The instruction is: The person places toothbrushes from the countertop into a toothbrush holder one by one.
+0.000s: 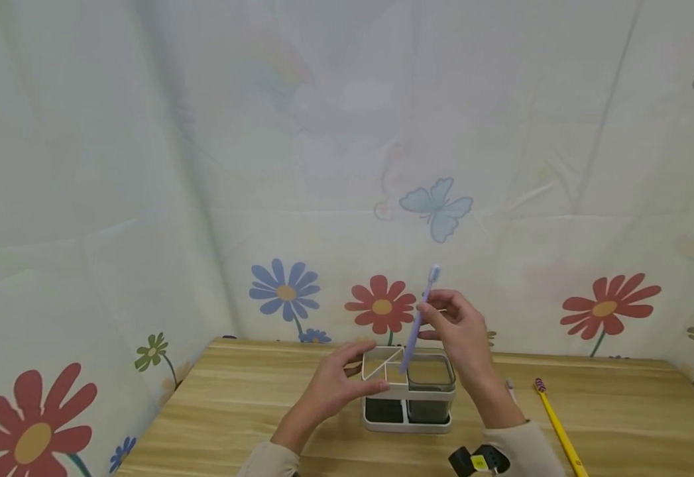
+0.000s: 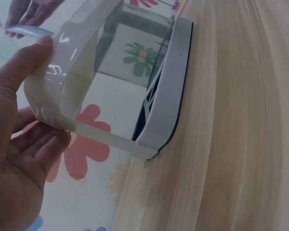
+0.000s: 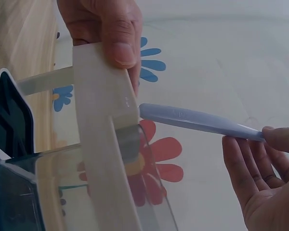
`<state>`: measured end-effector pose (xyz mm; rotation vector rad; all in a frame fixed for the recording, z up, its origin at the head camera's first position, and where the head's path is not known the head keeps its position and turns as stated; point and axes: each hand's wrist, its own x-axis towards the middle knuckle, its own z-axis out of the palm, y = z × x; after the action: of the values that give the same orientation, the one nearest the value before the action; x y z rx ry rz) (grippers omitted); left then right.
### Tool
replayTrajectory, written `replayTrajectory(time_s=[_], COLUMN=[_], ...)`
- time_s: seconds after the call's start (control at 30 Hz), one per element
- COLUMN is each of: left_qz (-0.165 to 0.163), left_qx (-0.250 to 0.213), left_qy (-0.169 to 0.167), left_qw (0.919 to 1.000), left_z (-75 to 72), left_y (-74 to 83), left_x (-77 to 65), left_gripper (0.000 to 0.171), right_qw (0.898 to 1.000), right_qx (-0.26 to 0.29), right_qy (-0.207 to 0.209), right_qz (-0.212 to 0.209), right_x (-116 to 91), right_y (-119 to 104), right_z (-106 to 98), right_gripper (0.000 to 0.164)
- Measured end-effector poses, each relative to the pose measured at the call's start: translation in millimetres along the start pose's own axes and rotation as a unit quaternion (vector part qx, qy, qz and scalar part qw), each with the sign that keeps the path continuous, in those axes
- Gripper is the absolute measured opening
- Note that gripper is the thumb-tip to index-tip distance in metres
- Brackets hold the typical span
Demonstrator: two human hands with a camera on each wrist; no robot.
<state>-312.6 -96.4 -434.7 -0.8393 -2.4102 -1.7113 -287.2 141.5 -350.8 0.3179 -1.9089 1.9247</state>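
Note:
A white toothbrush holder stands on the table, with a divided top section on the left and a clear cup on the right. My left hand grips the holder's upper frame at its left end, thumb on the near side and fingers behind. Between the thumb and fingers of my right hand is a pale purple toothbrush, pinched along its handle and tilted, bristles up. Its handle end is right at the upper frame's rim in the right wrist view, by the divided section.
A yellow toothbrush lies on the wooden table to the right. Another brush head shows partly behind my right forearm. Below that wrist is a black object with a yellow label. A flower-printed curtain hangs behind the table.

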Motion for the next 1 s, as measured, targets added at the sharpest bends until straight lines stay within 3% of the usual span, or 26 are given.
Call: replayTrajectory(time_s=[0.5, 1.0], left_qz=[0.000, -0.011], left_qx=[0.001, 0.005], left_qy=[0.004, 0.001], left_qw=[1.0000, 0.9999], left_z=[1.1, -0.3], left_y=[0.9, 4.8], left_x=[1.1, 0.2], left_gripper=[0.071, 0.071], right_qw=[0.996, 0.979], right_qx=[-0.033, -0.104], right_qy=[-0.083, -0.175], right_qz=[0.010, -0.008], right_x=[-6.7, -12.7], right_y=[21.4, 31.6], right_z=[14.0, 12.1], right_gripper=[0.021, 0.018])
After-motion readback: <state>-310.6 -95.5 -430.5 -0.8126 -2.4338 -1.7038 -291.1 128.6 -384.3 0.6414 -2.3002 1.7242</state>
